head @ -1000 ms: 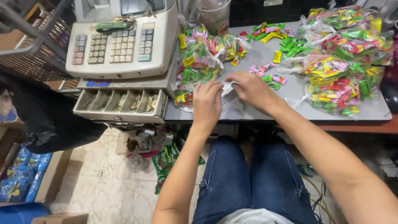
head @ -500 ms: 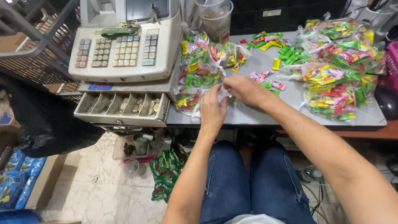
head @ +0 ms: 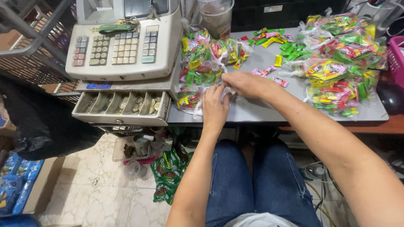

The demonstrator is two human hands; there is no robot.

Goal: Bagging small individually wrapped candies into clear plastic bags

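The open coin drawer (head: 122, 107) juts out under the register (head: 122, 42), close beside the work. The left hand (head: 214, 110) pinches the neck of a clear bag (head: 201, 69) of candies at the table's (head: 261, 111) near edge; the right hand (head: 246, 83) grips the same plastic. Pulling evenly should keep it shut. Loose candies (head: 269, 71) and filled bags (head: 336, 63) crowd the right; bare table lies between.

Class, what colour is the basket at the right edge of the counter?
The basket is pink, with an openwork side, seen in the head view, partly cut off by the frame.
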